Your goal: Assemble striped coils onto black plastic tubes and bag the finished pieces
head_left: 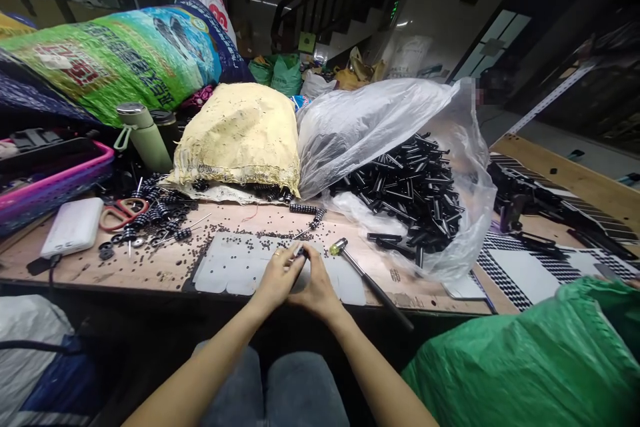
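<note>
My left hand point(281, 271) and my right hand point(318, 285) meet over the front of the bench, fingers bent inward. Between their fingertips is a small dark piece point(301, 252); my fingers cover most of it, so its kind is unclear. Under them lies a translucent sheet point(225, 267) strewn with tiny black rings. Just right of my right hand rests a hammer point(373, 285) with a yellowish head and black handle, which neither hand touches. Beyond my fingers, small black rings point(303, 209) are stacked in a row, and a thin metal pin points toward me.
A clear plastic bag point(390, 110) spills black tube-like parts point(415, 187) at right. Behind stands a yellow sack point(240, 133). Leftward are scissors point(125, 213), a white power bank point(73, 227), a thermos point(143, 137) and a pink-rimmed basket point(60, 177). A green sack point(530, 353) fills the lower right.
</note>
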`<state>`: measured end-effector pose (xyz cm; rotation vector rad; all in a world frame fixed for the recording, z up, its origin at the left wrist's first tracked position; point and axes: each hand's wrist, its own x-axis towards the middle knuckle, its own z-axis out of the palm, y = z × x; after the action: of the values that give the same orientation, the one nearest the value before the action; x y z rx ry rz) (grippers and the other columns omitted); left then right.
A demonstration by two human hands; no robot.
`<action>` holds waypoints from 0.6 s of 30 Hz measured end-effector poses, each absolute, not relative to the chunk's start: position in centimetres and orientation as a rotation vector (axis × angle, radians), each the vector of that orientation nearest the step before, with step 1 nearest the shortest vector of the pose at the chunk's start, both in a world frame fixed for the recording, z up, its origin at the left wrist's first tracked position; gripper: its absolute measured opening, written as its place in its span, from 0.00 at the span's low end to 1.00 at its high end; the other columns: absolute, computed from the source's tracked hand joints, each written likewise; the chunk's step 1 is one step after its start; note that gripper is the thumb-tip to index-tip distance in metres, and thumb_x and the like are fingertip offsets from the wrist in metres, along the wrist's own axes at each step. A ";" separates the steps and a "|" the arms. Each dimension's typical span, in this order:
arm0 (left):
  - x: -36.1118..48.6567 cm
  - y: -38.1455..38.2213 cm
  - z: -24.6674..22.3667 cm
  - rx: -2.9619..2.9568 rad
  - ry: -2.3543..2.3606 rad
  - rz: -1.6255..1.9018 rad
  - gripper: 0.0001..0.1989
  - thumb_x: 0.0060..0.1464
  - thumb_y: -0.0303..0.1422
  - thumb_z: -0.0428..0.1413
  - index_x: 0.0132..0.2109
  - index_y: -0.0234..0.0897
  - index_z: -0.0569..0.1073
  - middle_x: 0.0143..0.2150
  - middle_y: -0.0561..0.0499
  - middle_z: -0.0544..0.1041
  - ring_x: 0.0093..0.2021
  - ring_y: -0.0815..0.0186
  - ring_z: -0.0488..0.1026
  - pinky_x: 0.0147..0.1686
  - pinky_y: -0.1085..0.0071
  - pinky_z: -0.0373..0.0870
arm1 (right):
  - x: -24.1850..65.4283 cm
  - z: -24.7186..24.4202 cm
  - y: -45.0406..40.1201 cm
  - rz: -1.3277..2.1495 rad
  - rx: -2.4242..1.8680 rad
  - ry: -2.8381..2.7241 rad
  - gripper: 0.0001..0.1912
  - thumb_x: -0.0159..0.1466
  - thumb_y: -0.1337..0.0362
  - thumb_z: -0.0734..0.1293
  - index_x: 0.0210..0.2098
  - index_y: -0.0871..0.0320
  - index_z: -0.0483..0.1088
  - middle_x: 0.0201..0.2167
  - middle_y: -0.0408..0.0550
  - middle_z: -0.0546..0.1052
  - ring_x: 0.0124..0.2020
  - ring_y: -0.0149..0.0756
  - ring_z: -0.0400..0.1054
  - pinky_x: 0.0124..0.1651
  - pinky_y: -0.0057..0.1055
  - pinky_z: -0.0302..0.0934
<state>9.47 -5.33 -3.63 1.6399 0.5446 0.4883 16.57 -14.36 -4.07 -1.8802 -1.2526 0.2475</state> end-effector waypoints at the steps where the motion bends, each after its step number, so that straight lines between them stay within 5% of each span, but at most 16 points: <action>1: 9.5 -5.6 -4.4 1.855 0.523 0.548 0.20 0.50 0.33 0.51 0.51 0.35 0.66 0.40 0.45 0.68 0.40 0.63 0.68 0.42 0.62 0.67 | 16.6 -4.8 -14.4 0.201 -1.929 -1.236 0.44 0.45 0.68 0.68 0.57 0.61 0.44 0.55 0.58 0.56 0.57 0.45 0.50 0.58 0.43 0.49; 7: 9.6 -5.1 -7.2 2.654 0.237 0.560 0.22 0.50 0.19 0.42 0.52 0.33 0.64 0.40 0.42 0.68 0.41 0.63 0.66 0.39 0.65 0.67 | 20.2 -5.8 -19.2 -0.112 -2.470 -1.120 0.33 0.53 0.60 0.65 0.55 0.64 0.51 0.52 0.62 0.60 0.54 0.50 0.53 0.52 0.46 0.54; 11: 9.1 -3.7 -6.7 2.921 0.119 0.544 0.24 0.48 0.16 0.42 0.52 0.34 0.64 0.42 0.42 0.70 0.40 0.61 0.66 0.38 0.62 0.63 | 23.5 -4.4 -24.2 -0.241 -2.932 -0.837 0.13 0.61 0.58 0.56 0.35 0.62 0.65 0.36 0.59 0.69 0.41 0.51 0.63 0.39 0.44 0.57; 15: 8.8 -3.3 -6.2 3.005 0.112 0.520 0.24 0.48 0.17 0.44 0.53 0.35 0.63 0.43 0.44 0.71 0.42 0.61 0.66 0.41 0.59 0.59 | 22.2 -2.9 -25.0 0.087 -2.692 -0.825 0.17 0.65 0.55 0.48 0.30 0.57 0.61 0.24 0.47 0.69 0.25 0.37 0.65 0.29 0.31 0.56; 18: 8.8 -3.3 -6.1 3.031 0.142 0.523 0.23 0.50 0.18 0.44 0.53 0.36 0.62 0.43 0.45 0.71 0.44 0.61 0.65 0.44 0.58 0.57 | 19.5 -2.5 -24.0 0.140 -2.493 -0.849 0.20 0.65 0.55 0.44 0.30 0.56 0.59 0.20 0.44 0.68 0.22 0.34 0.64 0.26 0.27 0.52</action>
<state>8.85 -3.30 -6.10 3.0313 0.1423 0.5227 19.47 -24.03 -2.45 -2.4934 -0.8491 0.1402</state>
